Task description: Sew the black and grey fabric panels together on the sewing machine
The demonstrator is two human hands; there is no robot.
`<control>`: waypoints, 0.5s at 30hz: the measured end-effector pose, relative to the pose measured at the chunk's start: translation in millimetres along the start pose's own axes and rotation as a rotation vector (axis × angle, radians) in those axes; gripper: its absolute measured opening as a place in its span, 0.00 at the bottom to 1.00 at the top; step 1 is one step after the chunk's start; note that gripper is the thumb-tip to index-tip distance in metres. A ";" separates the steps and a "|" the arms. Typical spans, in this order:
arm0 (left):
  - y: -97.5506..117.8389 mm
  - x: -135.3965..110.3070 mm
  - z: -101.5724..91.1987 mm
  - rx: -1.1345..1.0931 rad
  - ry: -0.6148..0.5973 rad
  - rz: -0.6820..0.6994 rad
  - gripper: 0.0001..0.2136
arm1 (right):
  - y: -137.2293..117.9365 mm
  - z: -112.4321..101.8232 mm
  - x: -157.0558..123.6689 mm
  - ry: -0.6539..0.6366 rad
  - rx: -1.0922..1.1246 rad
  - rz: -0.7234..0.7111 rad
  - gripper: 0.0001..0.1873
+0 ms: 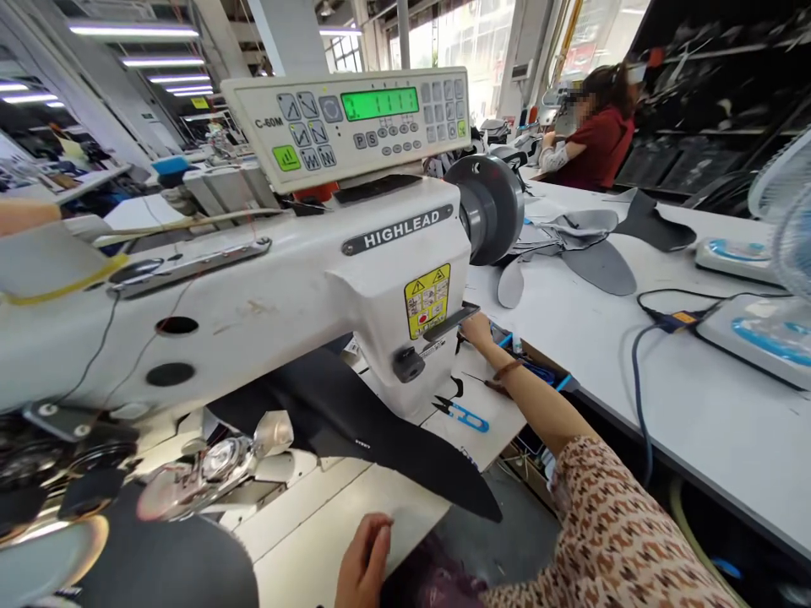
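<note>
Right hand (pixel 476 328) is stretched out along the right end of the white HIGHLEAD industrial sewing machine (pixel 304 279), just under its yellow warning sticker (pixel 427 300), fingers touching the small dark lever plate (pixel 451 322) there. Grip state: fingers curled near the plate, cannot tell whether they are clamped on anything. Brown band on that wrist; patterned brown-and-cream sleeve (pixel 608 532) further up the arm.

Left hand (pixel 364 561) is low at the front edge of the white desk (pixel 329 540), fingers together and bent over the edge, pressing on the desk surface; holds nothing visible.

Black cut fabric piece (pixel 355 426) lies under the machine arm, running from the needle area out over the desk edge, between the two hands, touched by neither. Shiny metal presser foot assembly (pixel 209 469) sits to the left of it.

Blue-handled thread snips (pixel 462 414) lie on the desk just beside the machine base, near the right forearm.

Beige control panel with green display (pixel 355 118) is mounted on top of the machine. Grey handwheel (pixel 491 207) is at its right end.

Grey and black cut pieces (pixel 589 245) lie on the neighbouring desk. White fan (pixel 782 253) at the far right. Another person in a red top (pixel 599 139) sits in the background.
</note>
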State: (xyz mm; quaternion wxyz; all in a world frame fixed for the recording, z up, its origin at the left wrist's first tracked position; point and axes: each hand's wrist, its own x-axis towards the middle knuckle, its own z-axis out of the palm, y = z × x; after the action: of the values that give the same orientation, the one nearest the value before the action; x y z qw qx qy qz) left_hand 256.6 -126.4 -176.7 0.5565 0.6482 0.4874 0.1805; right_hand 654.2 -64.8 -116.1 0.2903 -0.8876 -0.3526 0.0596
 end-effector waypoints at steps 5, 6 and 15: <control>88.5 16.8 40.8 -0.633 -0.220 -0.388 0.13 | -18.1 -13.1 -118.2 -0.068 0.156 -0.190 0.21; 103.8 20.2 48.2 -0.702 -0.228 -0.484 0.11 | -20.6 -12.6 -145.4 -0.112 0.219 -0.298 0.20; 127.3 29.1 77.0 -0.848 -0.323 -0.717 0.15 | -7.8 -17.3 -218.1 -0.539 0.272 -0.723 0.17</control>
State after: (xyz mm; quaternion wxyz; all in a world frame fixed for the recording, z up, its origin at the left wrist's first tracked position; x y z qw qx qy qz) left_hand 384.6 -132.2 -95.8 0.8614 0.1821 0.4705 0.0593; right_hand 492.6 -212.5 -119.1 0.3043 -0.6146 -0.6910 0.2285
